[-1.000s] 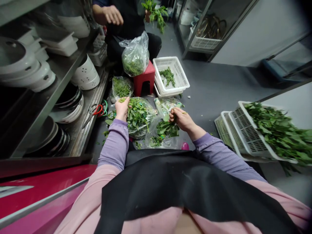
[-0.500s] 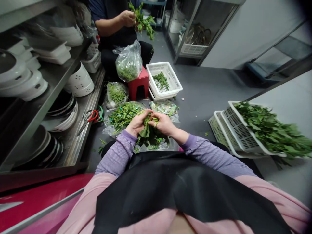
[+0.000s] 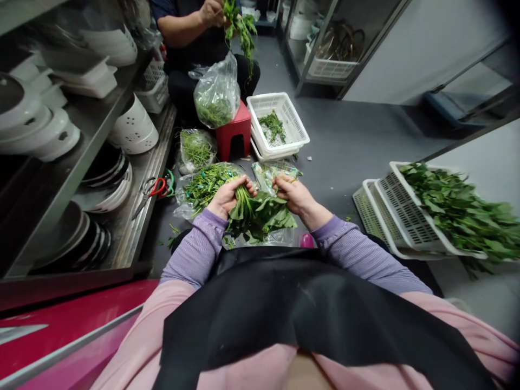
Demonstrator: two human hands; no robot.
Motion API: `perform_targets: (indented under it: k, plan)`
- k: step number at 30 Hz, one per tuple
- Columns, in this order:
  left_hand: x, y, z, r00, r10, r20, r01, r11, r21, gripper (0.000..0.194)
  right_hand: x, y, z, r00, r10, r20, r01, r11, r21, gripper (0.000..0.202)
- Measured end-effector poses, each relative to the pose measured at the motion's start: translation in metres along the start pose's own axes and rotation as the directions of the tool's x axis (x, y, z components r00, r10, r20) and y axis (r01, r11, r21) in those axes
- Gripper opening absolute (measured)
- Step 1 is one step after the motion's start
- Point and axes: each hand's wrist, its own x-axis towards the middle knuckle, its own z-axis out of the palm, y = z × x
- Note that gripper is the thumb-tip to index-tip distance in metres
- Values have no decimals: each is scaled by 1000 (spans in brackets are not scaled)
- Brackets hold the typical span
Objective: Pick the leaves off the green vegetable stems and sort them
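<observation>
A bunch of leafy greens (image 3: 260,212) hangs over my lap, its pale stems gathered in my left hand (image 3: 228,196), which is closed around them. To its right my right hand (image 3: 296,196) is closed in a pinch, beside the upper leaves. What its fingers pinch, if anything, is too small to make out. Just beyond my left hand lies a pile of cut green stems (image 3: 208,185) on clear plastic. A plastic bag with pale green scraps (image 3: 271,176) lies past the gap between my hands.
Stacked white baskets (image 3: 384,216) at right hold a heap of leafy greens (image 3: 467,214). Ahead stand a red stool (image 3: 234,135) and a white basket (image 3: 298,135). A co-worker's hand (image 3: 212,13) holds greens. Red-handled scissors (image 3: 156,187) lie on the left shelf's edge.
My right hand has moved right, away from my left hand and the stems. The bunch now spreads out more to the right. The co-worker's hand with greens is slightly higher in view.
</observation>
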Motion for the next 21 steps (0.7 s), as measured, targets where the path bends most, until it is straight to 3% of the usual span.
perform_targets:
  k: [3, 6, 9, 13, 17, 21]
  plan:
    - [3, 4, -4, 999, -1, -37, 2, 1000, 17, 17, 4, -10, -16, 997, 44, -69, -37, 994, 101, 36]
    - [6, 1, -5, 999, -25, -37, 26, 999, 27, 14, 5, -13, -21, 994, 109, 4, -109, 993, 36, 32]
    - [6, -7, -1, 996, -87, 23, 86, 995, 60, 15, 2, -8, -9, 974, 184, 128, -168, 977, -128, 29]
    - [4, -14, 2, 990, -104, 92, 95, 990, 104, 9, -3, -3, 16, 951, 228, 209, -147, 928, -342, 20]
    - [4, -14, 2, 999, -32, 28, 28, 988, 153, 15, -3, -1, 28, 980, 113, 163, -7, 841, -541, 17]
    - [3, -15, 4, 985, 151, -81, -133, 971, 198, 22, 5, 6, 22, 992, -18, 129, 97, 761, -641, 18]
